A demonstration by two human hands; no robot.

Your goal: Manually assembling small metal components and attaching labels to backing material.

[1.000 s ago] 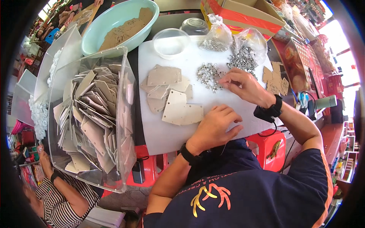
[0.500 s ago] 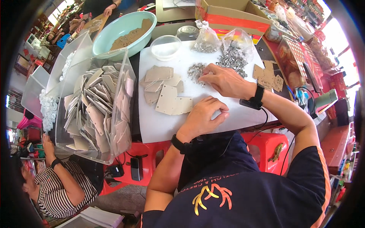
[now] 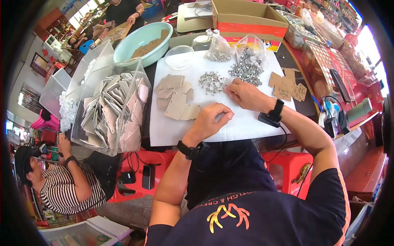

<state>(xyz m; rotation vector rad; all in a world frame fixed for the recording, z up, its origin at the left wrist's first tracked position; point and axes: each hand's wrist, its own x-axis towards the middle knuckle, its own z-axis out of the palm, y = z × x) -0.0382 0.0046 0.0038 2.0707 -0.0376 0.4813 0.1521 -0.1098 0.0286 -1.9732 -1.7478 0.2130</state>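
Note:
My right hand (image 3: 249, 97) is at the right edge of a small spread of shiny metal pieces (image 3: 211, 83) on a white sheet (image 3: 172, 133). Its fingers are drawn together, and anything between the tips is too small to make out. My left hand (image 3: 208, 122) rests nearer to me, fingers curled and thumb alongside; what it holds, if anything, is hidden. Left of the metal pieces lie overlapping beige-grey cards (image 3: 177, 105) with small holes. A larger heap of metal pieces (image 3: 245, 73) spills from a clear plastic bag (image 3: 251, 49) behind my right hand.
A clear bin (image 3: 123, 144) full of similar cards stands at left, a pale green basin (image 3: 162, 51) behind it. At the back are a round clear tub (image 3: 179, 57) and an open cardboard box (image 3: 250, 25). Brown cards (image 3: 285, 87) lie at right. A person in stripes (image 3: 67, 188) sits at left.
My right hand has drawn back slightly from the small group of metal pieces, which now lies more spread out. My left hand stays curled near the cards. The whole view has shifted a little.

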